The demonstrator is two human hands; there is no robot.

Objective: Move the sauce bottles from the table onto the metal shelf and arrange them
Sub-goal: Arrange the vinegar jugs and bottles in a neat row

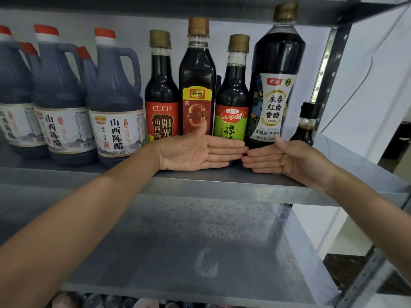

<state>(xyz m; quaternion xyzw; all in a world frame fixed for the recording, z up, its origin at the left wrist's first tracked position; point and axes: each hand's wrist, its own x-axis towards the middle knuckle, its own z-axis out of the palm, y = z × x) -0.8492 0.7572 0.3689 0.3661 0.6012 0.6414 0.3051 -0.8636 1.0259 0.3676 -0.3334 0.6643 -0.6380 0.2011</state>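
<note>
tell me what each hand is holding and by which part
Nothing is held. The left hand and right hand are open, fingers straight, low in front of the sauce bottles on the metal shelf.

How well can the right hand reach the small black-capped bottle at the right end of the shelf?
Probably yes: the right hand is open at the shelf, the small bottle stands just behind it, and nothing lies between them.

A thin cable (371, 65) hangs along the white wall (389, 107).
</note>
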